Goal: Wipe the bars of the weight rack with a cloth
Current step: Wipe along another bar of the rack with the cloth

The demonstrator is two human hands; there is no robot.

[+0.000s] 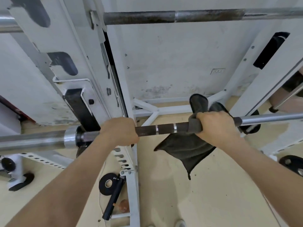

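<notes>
Gripping the lower bar [164, 128] bare, the left hand [119, 131] has its fingers curled tight over the dark knurled shaft, knuckles uppermost, with no gap showing between palm and metal. Toward the left end of the lower bar, just past this hand, sit a black collar [80, 136] and then the thick chrome sleeve [32, 140]. Further along the lower bar the other way, the right hand [218, 128] is wrapped round the shaft too, with the cloth [185, 149] pressed between its fingers and the steel. The cloth is dark grey. One fold lies under the fingers on top of the lower bar, a rounded flap stands up behind the lower bar above the knuckles, and the largest part hangs below the lower bar in a loose point. Between the two hands a stretch of the lower bar is uncovered, brown-black with two bright rings. Beyond the right hand the lower bar turns to smooth silver. Above the lower bar and roughly parallel to it runs the upper bar [164, 17], its middle dull and rust-stained. Behind the lower bar stands the white rack upright [85, 46], chipped and scuffed. Below the lower bar, on the pale floor [213, 194], lie a small black weight plate [108, 183] and a short black handle [114, 199], just beside each other.
</notes>
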